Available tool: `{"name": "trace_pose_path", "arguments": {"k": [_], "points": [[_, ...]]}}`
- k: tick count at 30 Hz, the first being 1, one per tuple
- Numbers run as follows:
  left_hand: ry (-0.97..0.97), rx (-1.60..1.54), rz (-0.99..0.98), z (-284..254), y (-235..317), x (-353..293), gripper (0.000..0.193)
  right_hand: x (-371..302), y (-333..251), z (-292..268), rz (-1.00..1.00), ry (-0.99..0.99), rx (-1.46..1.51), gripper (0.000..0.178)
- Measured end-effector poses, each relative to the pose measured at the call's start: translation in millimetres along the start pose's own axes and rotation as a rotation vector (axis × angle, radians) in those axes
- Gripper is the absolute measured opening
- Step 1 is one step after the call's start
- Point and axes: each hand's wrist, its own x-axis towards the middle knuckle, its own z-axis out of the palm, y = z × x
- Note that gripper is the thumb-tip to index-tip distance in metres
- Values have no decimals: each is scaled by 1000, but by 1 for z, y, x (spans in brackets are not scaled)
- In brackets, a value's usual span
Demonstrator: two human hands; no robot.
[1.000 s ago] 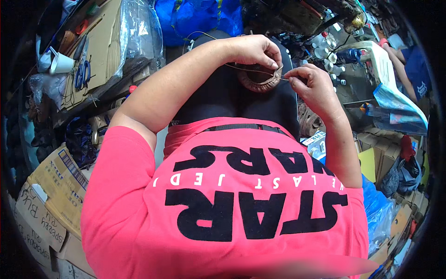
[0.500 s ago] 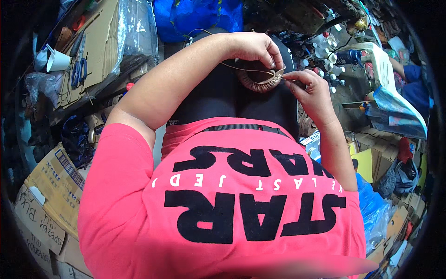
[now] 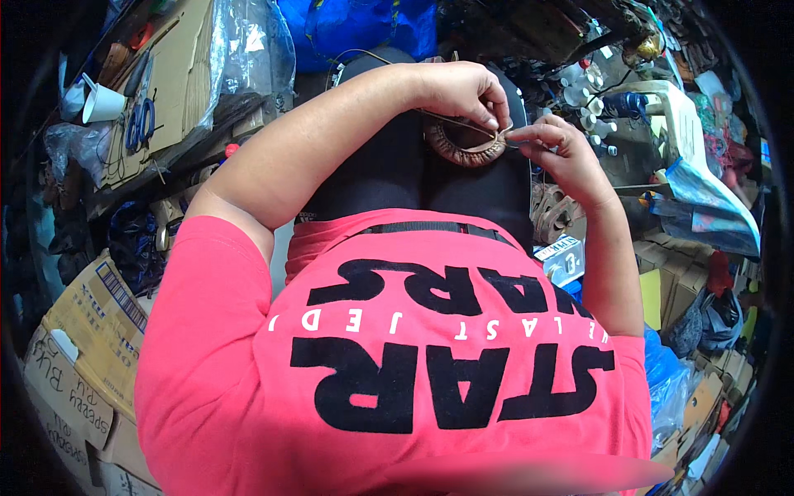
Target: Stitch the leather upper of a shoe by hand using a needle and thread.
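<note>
A brown leather shoe upper [image 3: 466, 155] with a gathered, pleated curved edge lies over my dark-trousered lap. My left hand [image 3: 467, 93] reaches over it from the far side, its fingers pinched at the right end of the pleats. There my right hand [image 3: 566, 157] meets it, thumb and forefinger closed together; whatever lies between those fingertips is too small to make out. A thin tan cord [image 3: 364, 54] loops out past my left forearm and runs partly hidden behind it. The far part of the upper is covered by my left hand.
Cardboard sheets [image 3: 178, 74] with blue-handled scissors [image 3: 141, 124] and a white cup [image 3: 103, 104] are at left. Small bottles [image 3: 591, 107] stand beyond my right hand, near a white plastic chair [image 3: 680, 124]. A blue bag [image 3: 356, 29] sits ahead; boxes [image 3: 91, 331] lie lower left.
My left fingertips have dipped toward the pleated edge, and the pale loop by them has drawn smaller. My right hand has shifted slightly right, its fingertips still at the edge.
</note>
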Motion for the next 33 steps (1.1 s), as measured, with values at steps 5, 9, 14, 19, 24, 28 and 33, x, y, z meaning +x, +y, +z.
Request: {"name": "trace_pose_path", "arguments": {"k": [5, 9, 14, 19, 24, 28, 33], "points": [[-19, 78, 4, 0, 1, 2, 23, 9, 25, -4, 71, -179, 266, 24], [-21, 113, -17, 0, 2, 3, 23, 15, 40, -4, 62, -259, 437, 25], [-12, 114, 3, 1, -2, 3, 23, 20, 52, -2, 58, -309, 513, 26], [8, 132, 10, 4, -3, 4, 22, 23, 60, -2, 47, -337, 549, 27], [34, 162, -9, 4, 1, 3, 21, 23, 49, 2, 32, -311, 549, 25], [36, 179, -27, 6, 3, -1, 23, 12, 27, 19, 16, -98, 434, 21], [406, 436, 132, 13, 11, -26, 37, -7, 7, 24, -125, 156, 66, 19]]}}
